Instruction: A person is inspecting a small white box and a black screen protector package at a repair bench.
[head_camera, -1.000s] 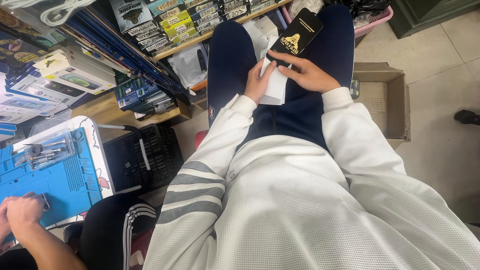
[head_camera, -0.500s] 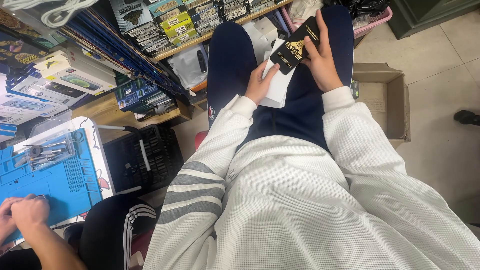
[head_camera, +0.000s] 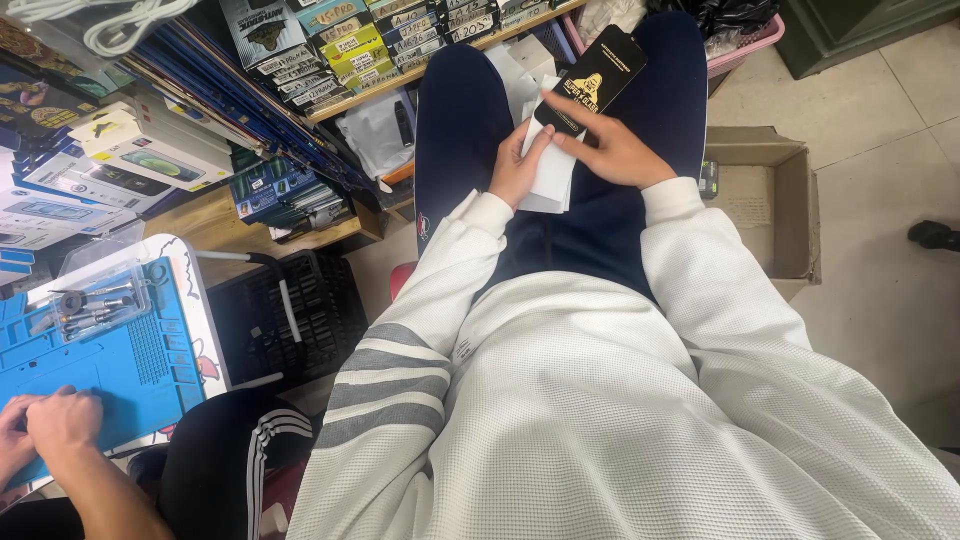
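1. Left hand (head_camera: 515, 168) pinches white paper sleeve (head_camera: 553, 170) on the lap.
2. Right hand (head_camera: 612, 150) grips flat black package (head_camera: 590, 80), gold emblem, just above it.
3. Package looks light, stiff, probably fragile; best held by edges.
4. Yellow-green labelled boxes (head_camera: 345, 45) shelved far left.

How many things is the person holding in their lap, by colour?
Black packet, under the right hand: 1
White paper, held by the left hand: 1
Total: 2
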